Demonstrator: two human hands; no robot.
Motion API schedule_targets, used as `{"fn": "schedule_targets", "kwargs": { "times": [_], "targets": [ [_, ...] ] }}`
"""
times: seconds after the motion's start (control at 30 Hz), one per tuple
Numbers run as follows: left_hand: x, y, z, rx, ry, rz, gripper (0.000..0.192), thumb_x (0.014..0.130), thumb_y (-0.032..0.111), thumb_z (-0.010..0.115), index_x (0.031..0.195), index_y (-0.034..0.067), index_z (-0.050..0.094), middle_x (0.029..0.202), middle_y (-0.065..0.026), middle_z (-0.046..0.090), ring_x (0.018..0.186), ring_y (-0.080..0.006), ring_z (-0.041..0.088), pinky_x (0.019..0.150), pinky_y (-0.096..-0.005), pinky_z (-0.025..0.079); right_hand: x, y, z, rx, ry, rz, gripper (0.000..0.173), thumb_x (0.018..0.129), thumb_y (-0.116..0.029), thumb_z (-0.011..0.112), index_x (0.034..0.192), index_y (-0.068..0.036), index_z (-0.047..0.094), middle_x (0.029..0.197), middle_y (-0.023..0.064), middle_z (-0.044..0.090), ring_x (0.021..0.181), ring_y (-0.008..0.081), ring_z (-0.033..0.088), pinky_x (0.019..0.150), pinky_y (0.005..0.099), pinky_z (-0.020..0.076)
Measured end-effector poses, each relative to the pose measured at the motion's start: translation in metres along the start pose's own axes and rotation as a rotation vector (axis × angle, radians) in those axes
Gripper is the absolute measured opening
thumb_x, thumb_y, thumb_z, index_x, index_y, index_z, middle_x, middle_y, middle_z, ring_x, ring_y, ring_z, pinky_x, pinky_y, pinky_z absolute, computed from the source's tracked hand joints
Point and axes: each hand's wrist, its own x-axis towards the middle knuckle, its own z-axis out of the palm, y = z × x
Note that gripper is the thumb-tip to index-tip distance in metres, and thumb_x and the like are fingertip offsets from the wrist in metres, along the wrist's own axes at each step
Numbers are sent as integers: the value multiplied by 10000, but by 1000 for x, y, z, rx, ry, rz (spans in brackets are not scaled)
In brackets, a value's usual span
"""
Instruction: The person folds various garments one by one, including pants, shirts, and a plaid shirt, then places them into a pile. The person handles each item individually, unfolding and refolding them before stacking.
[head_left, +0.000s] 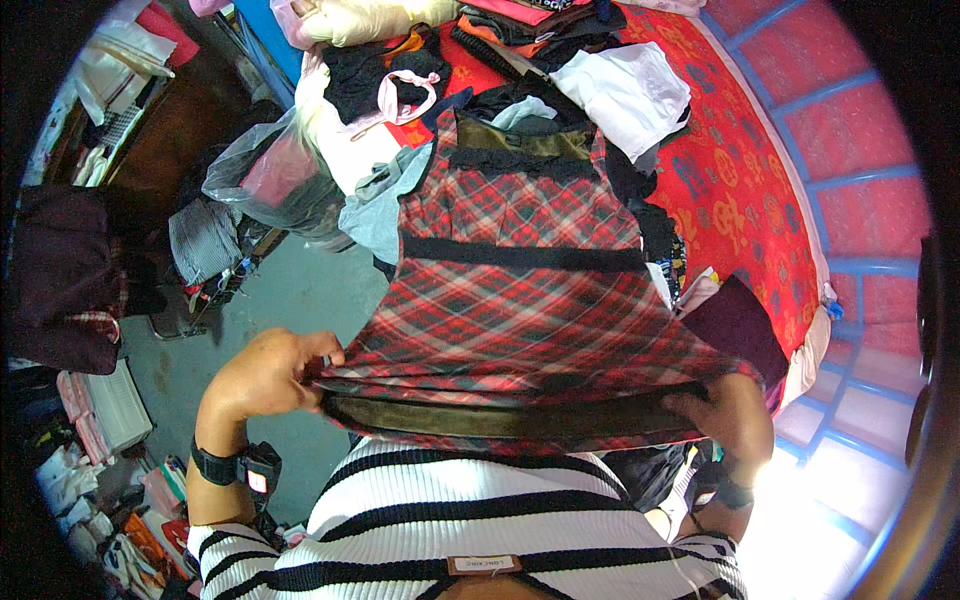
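Observation:
A sleeveless red, black and cream plaid dress is spread out before me, its neckline pointing away. Black lace trims its neck, and a black band crosses the waist. My left hand pinches the left end of the hem. At the right end, my right hand, somewhat blurred, grips the hem too. Between both hands the hem gapes, showing a dark olive lining. The upper part of the dress rests over other clothes on the bed.
A red patterned bed cover lies at the right, with a white garment and piled clothes on it. A clear plastic bag, a folded striped cloth and a white plastic basket stand to the left above the grey floor.

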Motion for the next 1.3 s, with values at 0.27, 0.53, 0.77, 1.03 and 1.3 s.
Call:
{"fn": "schedule_targets", "kwargs": {
  "times": [0.27,0.53,0.77,1.03,1.3],
  "targets": [
    [62,-35,-44,-294,-29,218,199,628,84,640,799,50,543,667,4,559,617,-133,511,565,-292,426,90,29,-33,-1,-234,-491,240,769,-277,688,790,-44,635,698,97,593,637,187,584,615,335,483],
    [207,-58,-67,-1355,601,228,365,886,350,543,1173,125,537,1001,-119,649,791,-181,592,718,-339,493,251,28,-80,588,426,-529,180,884,-243,581,914,-68,614,771,-1,633,628,56,545,547,197,409],
    [235,-101,91,-1126,339,-438,352,781,383,681,1008,145,554,860,-10,553,769,-161,477,732,-362,408,219,51,44,187,425,-317,326,702,-283,713,845,-15,597,797,142,597,720,295,608,648,391,466],
    [270,-85,122,-1494,462,-466,237,799,300,690,914,113,599,810,-19,572,754,-181,493,694,-368,371,212,43,85,-319,708,-496,416,637,-56,600,1052,-78,592,1034,99,579,1013,305,539,825,416,418],
    [237,-87,76,-1489,444,-341,137,837,195,674,879,137,556,662,40,509,589,-121,507,568,-308,435,218,49,59,-125,777,-428,239,712,-85,575,944,-108,628,850,124,596,805,339,598,700,419,490]
  ]
}}
